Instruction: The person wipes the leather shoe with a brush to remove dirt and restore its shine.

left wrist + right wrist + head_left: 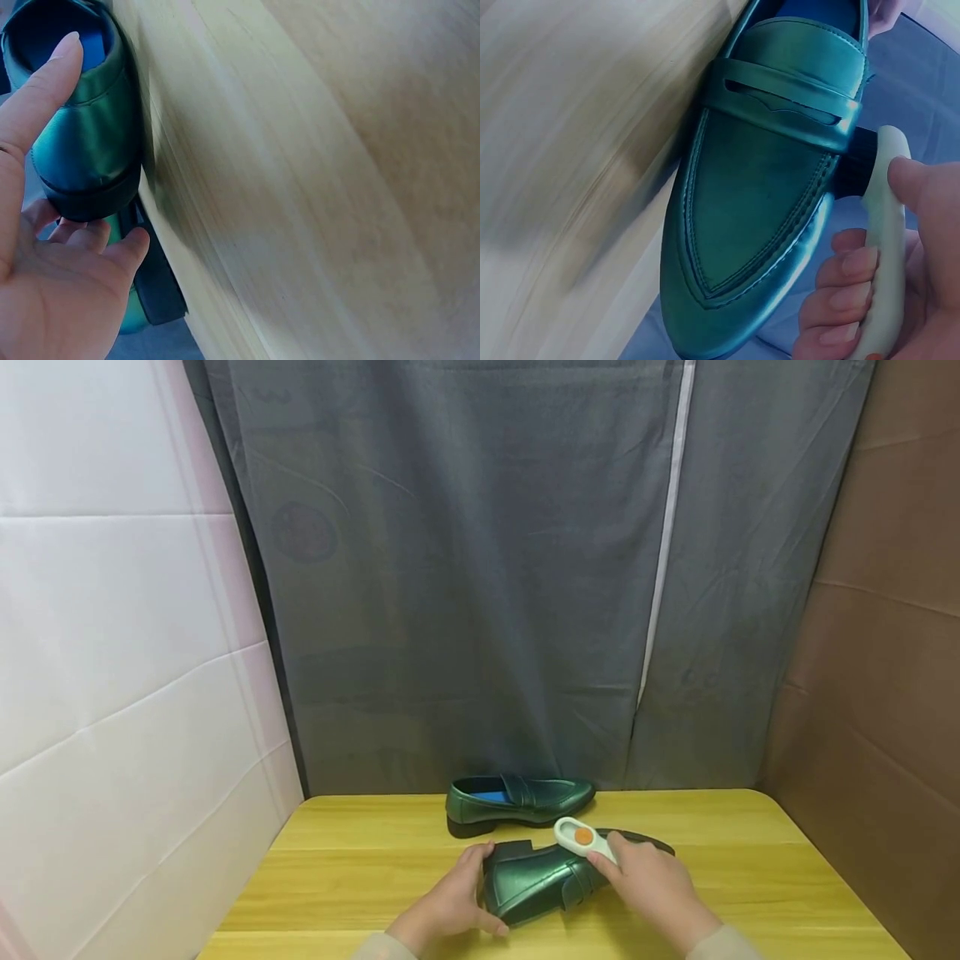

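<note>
A shiny dark green loafer (534,878) lies tilted on its side, sole facing away, toe to the right. My left hand (453,897) holds it by the heel; in the left wrist view the thumb lies at the collar and the fingers are by the heel's base. My right hand (658,883) grips a pale-handled brush (889,255) with an orange round part on its head. Dark bristles (856,161) meet the loafer's upper edge beside the strap in the right wrist view. Blue lining shows inside the shoe.
A matching green loafer (551,800) stands upright behind, toe to the right, near the back edge of the yellow wooden table (337,868). Grey curtain (465,593) hangs behind the table, with a white panel (135,693) left and a brown one (877,677) right.
</note>
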A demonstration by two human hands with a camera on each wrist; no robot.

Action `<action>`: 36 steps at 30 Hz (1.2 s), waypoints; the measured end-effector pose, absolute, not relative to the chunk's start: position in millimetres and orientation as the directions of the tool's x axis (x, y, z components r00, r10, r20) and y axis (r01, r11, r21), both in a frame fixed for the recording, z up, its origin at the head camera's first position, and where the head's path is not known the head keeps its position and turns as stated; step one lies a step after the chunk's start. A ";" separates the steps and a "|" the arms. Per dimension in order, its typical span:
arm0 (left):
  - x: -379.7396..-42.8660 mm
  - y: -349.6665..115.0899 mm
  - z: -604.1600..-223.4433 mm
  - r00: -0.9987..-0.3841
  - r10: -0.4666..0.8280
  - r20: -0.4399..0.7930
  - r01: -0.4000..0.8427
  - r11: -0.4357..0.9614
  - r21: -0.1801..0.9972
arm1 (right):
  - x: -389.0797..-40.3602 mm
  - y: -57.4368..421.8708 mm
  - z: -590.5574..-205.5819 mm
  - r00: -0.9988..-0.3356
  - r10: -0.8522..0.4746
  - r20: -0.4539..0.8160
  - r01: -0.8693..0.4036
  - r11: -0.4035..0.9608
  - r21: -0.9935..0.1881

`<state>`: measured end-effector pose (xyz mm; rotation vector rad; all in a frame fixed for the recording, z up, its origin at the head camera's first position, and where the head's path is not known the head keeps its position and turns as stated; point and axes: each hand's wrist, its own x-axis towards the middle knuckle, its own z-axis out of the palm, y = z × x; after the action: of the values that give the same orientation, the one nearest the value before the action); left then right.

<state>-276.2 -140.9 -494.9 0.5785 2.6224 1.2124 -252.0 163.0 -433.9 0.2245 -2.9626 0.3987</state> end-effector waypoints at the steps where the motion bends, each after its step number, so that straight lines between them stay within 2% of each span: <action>1: -276.4 -141.0 -495.2 -0.905 0.426 -0.010 0.268 0.588 0.763 | -251.7 162.6 -433.3 -0.977 -0.131 0.165 -0.170 0.953 -0.249; 20: -277.0 -140.5 -496.9 -0.905 0.425 0.001 0.276 0.586 0.762 | -250.5 141.3 -433.9 -0.961 -0.220 0.168 -0.250 0.950 -0.187; 36: -275.0 -139.7 -497.3 -0.908 0.418 0.026 0.293 0.588 0.754 | -245.1 106.0 -442.6 -0.934 -0.333 0.127 -0.355 0.903 -0.241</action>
<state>-275.0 -139.7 -497.3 0.5999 2.6603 1.2196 -245.1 106.0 -442.6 0.5399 -2.9841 0.4018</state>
